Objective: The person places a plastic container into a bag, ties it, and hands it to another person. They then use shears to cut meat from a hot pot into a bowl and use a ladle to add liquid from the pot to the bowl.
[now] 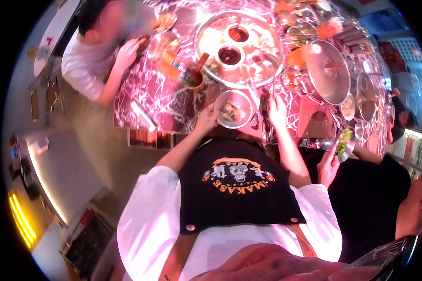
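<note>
My left hand (207, 119) grips the rim of a pale bowl (246, 100) at the table's near edge, and some light-coloured chopped food (229, 111) lies in it. My right hand (277, 112) is closed just to the right of the bowl, beside dark, thin utensils; I cannot tell what is in its fingers. Between bowl and right hand sits a black looped handle (254, 121), like that of scissors. Beyond the bowl stands a big round metal tray (200, 60) bearing a bowl of red sauce (238, 33) and a bowl of dark sauce (230, 55).
A person (91, 65) sits at the left corner of the marbled table (147, 100). At right, another person's hand (329, 165) holds a dish of green vegetables (345, 142). A large metal lid (329, 79), a cup (195, 80) and a white stick-like object (142, 116) are also around.
</note>
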`<move>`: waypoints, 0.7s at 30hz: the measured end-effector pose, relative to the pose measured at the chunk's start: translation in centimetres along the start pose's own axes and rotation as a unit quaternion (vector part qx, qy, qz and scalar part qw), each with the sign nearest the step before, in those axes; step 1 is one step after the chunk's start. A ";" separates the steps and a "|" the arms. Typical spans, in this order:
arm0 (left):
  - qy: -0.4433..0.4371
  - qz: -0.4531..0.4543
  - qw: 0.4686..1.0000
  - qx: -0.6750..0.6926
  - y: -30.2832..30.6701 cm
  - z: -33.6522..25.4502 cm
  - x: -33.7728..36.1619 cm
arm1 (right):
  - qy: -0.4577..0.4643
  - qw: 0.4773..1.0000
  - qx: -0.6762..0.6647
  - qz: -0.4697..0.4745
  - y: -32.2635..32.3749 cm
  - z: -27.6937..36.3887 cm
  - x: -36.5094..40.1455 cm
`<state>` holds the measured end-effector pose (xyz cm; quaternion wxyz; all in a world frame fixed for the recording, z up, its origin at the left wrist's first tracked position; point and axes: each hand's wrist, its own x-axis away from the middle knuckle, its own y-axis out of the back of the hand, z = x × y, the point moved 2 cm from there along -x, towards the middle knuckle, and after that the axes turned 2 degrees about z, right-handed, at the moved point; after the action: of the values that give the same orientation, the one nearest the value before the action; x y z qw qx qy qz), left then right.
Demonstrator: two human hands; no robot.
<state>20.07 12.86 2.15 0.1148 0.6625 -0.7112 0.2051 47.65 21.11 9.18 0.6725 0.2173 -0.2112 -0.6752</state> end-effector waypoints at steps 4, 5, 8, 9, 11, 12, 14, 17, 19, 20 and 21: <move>-0.022 -0.030 0.996 0.087 -0.1 -0.2 -0.2 | 0.035 0.985 0.099 0.138 -4.8 4.0 -6.5; -0.009 -0.053 0.994 0.094 -0.2 -1.0 -0.2 | 0.041 0.976 0.129 0.168 -5.9 4.3 -8.3; 0.005 -0.089 0.990 0.113 -0.4 -2.4 -0.7 | -0.037 0.936 0.214 0.279 -9.0 5.5 -12.5; -0.006 -0.097 0.990 0.104 -0.3 -2.5 -1.0 | -0.011 0.932 0.242 0.270 -10.2 4.4 -13.8; -0.017 -0.115 0.988 0.106 -0.4 -2.4 -1.5 | 0.017 0.925 0.274 0.263 -10.8 4.8 -14.2; -0.019 -0.117 0.987 0.112 -0.4 -2.7 -1.6 | -0.039 0.917 0.248 0.311 -9.9 7.6 -13.8; -0.009 -0.119 0.987 0.104 -0.6 -3.1 -1.3 | -0.094 0.900 0.227 0.360 -9.6 9.0 -13.4; -0.010 -0.119 0.987 0.106 -0.6 -3.1 -1.5 | -0.201 0.900 0.089 0.376 -9.5 6.9 -14.8; -0.033 -0.127 0.987 0.097 -0.6 -2.4 -1.9 | -0.272 0.886 -0.009 0.376 -9.3 5.6 -15.5; -0.056 -0.134 0.986 0.087 -0.6 -2.2 -2.1 | -0.307 0.874 -0.058 0.372 -9.2 5.0 -15.7; -0.055 -0.133 0.986 0.088 -0.6 -2.1 -2.3 | -0.309 0.874 -0.064 0.369 -8.2 5.8 -15.4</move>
<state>20.64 15.83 3.12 0.0429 0.7687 -0.6014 0.2137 37.64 36.50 9.28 0.7856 -0.1391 -0.4296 -0.4231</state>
